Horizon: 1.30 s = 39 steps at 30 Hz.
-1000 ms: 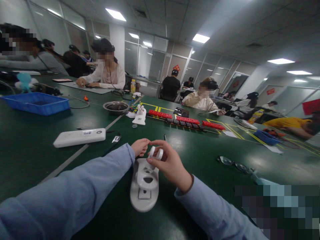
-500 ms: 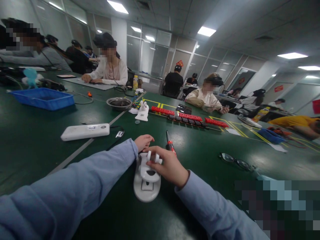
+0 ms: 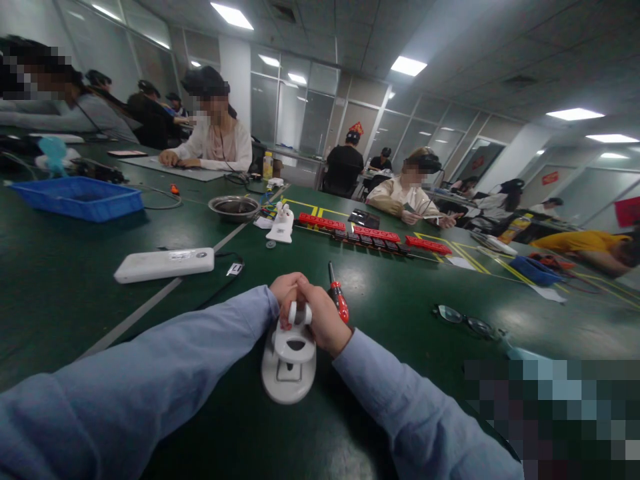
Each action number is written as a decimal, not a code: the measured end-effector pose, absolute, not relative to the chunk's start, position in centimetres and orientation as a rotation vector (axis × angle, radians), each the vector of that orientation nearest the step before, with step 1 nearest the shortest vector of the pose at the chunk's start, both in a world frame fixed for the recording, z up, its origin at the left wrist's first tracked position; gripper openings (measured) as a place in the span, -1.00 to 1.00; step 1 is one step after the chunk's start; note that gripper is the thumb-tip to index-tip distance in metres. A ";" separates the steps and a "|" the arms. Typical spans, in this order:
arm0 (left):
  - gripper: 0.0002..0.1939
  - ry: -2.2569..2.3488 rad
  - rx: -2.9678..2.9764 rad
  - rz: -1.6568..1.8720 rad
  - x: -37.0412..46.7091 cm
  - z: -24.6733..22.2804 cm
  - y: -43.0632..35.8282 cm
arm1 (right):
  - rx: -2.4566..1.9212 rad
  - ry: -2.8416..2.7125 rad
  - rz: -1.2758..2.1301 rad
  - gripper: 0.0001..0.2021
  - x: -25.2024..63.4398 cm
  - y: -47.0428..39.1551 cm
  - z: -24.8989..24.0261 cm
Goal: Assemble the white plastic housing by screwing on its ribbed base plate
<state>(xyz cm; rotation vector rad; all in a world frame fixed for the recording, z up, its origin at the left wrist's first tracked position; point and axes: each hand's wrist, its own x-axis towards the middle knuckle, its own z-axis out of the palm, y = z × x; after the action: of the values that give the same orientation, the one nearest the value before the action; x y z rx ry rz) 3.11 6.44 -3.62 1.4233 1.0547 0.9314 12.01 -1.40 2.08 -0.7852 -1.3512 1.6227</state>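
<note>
A white plastic stand [image 3: 289,383] with a rounded oval base lies on the green table in front of me. A smaller raised plate with a dark opening and two round white knobs sits over its far end. My right hand [image 3: 327,319] is closed around that far end, beside the knobs. Against its fingertips is my left hand [image 3: 286,289], curled at the far side of the stand. What the left fingers hold is hidden behind the right hand. A red and black screwdriver [image 3: 339,301] lies just beyond my right hand.
Left are a white oblong device [image 3: 165,265] with a cable and a blue tray [image 3: 75,200]. Farther back stand a metal bowl [image 3: 234,208], another white plastic part [image 3: 281,225] and red and black strips [image 3: 375,233]. Glasses [image 3: 465,320] lie right. Other people sit around.
My right hand has moved left and forward, its fingers now meeting my left hand at the stand's far end. The stand stays in about the same place; the view shifts slightly.
</note>
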 end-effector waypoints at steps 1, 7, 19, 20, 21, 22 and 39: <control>-0.86 1.059 1.448 0.931 3.1 -3.8 6.6 | -0.781 -1.358 1.632 -0.52 12.0 -1.4 2.1; -0.87 1.091 1.508 0.934 3.5 -4.0 7.6 | -0.750 -1.354 1.593 -0.53 12.2 -1.2 2.0; -0.87 1.038 1.022 1.054 4.7 -2.3 7.8 | -0.763 -1.270 1.449 -0.53 13.6 -1.0 1.2; -0.85 1.024 0.949 1.058 4.6 -2.2 7.9 | -0.776 -1.277 1.427 -0.54 13.5 -1.1 1.3; -0.83 1.006 0.879 1.053 4.4 -2.1 8.0 | -0.795 -1.281 1.422 -0.55 13.5 -1.2 1.3; -0.81 0.986 0.813 1.037 4.2 -2.0 8.0 | -0.814 -1.281 1.434 -0.55 13.4 -1.3 1.4; -0.71 0.532 0.434 0.860 3.2 10.0 -0.1 | -0.952 -2.185 -0.413 -0.81 15.8 -4.8 9.3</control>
<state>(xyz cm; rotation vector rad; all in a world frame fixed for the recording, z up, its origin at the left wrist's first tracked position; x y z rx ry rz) 3.22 -0.12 10.01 0.4342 0.5323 0.8602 15.84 -4.80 9.30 -0.9518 -2.1847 -0.4127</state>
